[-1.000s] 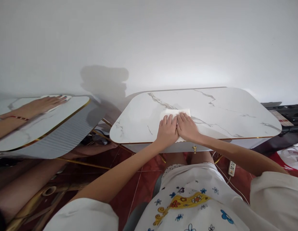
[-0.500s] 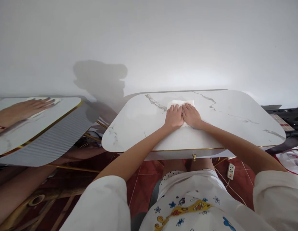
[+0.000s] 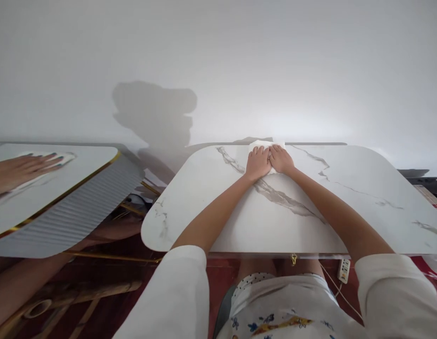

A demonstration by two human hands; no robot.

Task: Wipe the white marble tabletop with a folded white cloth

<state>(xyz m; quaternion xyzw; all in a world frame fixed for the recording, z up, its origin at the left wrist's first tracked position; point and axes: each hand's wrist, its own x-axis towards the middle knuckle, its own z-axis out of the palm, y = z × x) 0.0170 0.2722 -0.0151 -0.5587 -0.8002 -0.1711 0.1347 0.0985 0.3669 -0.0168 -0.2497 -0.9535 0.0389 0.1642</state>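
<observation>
Both my hands lie flat, side by side, on a folded white cloth at the far edge of a white marble-patterned table. My left hand and my right hand press down on the cloth with fingers stretched out and touching each other. Only the cloth's far edge shows past my fingertips. Both arms reach straight out across the tabletop.
A plain white wall stands right behind the table. To the left, a second marble table with a gold rim has another person's hand flat on a cloth. A white power strip lies on the red tiled floor.
Both hands have pushed the cloth away from me, from the near middle of the table to its far edge. The other person's hand has slid left.
</observation>
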